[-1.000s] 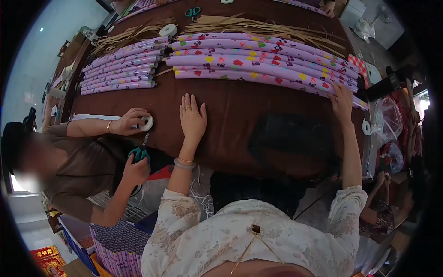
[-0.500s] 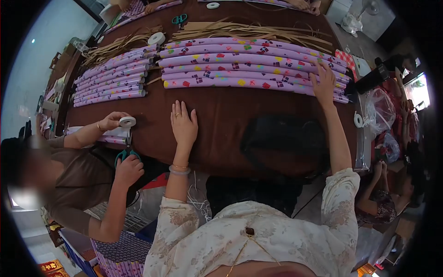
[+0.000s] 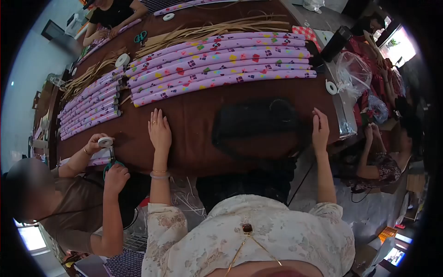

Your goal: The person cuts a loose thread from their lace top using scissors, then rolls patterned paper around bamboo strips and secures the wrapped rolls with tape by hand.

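My left hand (image 3: 160,132) lies flat on the brown tabletop (image 3: 184,147), fingers stretched out, with nothing in it. In front of it is a row of lilac patterned paper rolls (image 3: 221,68); the hand is apart from them. My right hand (image 3: 320,132) is at the table's right side, fingers fairly straight and holding nothing visible. A black bag (image 3: 256,121) lies between my two hands, nearer the right one. A second, shorter-looking row of lilac rolls (image 3: 90,107) lies to the left, with ends facing the first row.
At left a co-worker holds a white tape roll (image 3: 105,142) and teal scissors (image 3: 110,167). Brown strips (image 3: 207,27) lie behind the rolls, near other scissors (image 3: 140,37). A tape roll (image 3: 331,87) and black bottle (image 3: 336,44) stand at right.
My right hand has left the right end of the paper rolls and come back toward me. My left hand stays flat on the table. The camera view has shifted and turned.
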